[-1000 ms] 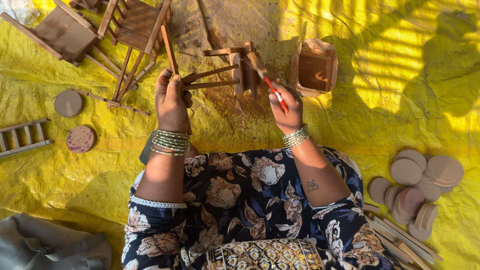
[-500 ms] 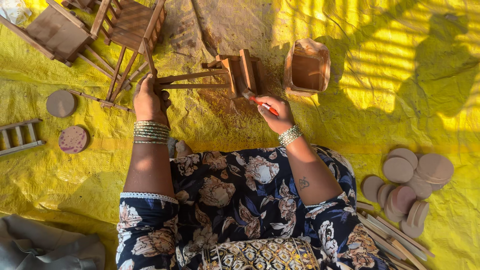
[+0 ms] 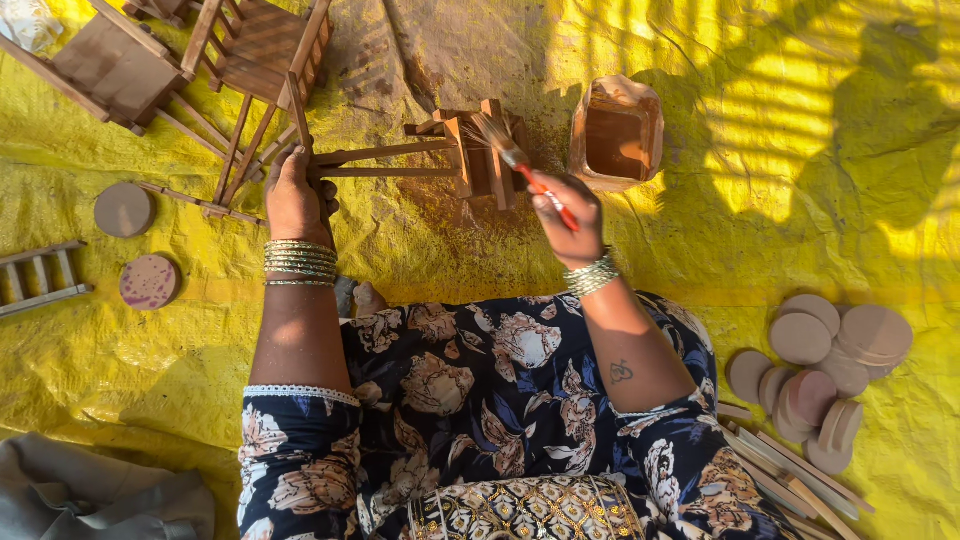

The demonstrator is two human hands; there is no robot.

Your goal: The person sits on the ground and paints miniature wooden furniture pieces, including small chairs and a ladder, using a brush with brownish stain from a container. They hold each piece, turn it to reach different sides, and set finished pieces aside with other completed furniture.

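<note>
A small wooden cart frame point(image 3: 440, 160) lies on the yellow sheet point(image 3: 820, 130) in front of me. My left hand point(image 3: 295, 195) grips the end of its long shafts and holds it steady. My right hand point(image 3: 570, 215) holds a paintbrush point(image 3: 520, 170) with a red handle, bristles touching the frame's boxy end. An open container of brown paint point(image 3: 615, 135) stands just right of the frame.
Painted wooden toy furniture point(image 3: 210, 60) lies at the top left. Two round wooden discs point(image 3: 135, 245) and a small ladder piece point(image 3: 40, 280) rest at the left. A pile of plain discs point(image 3: 825, 365) and sticks point(image 3: 790, 470) sits at the right. Grey cloth point(image 3: 90, 495) lies bottom left.
The cart frame has been lowered onto the sheet and turned flat. My right hand has moved the brush from beside the frame onto its boxy end. My left hand shifted left.
</note>
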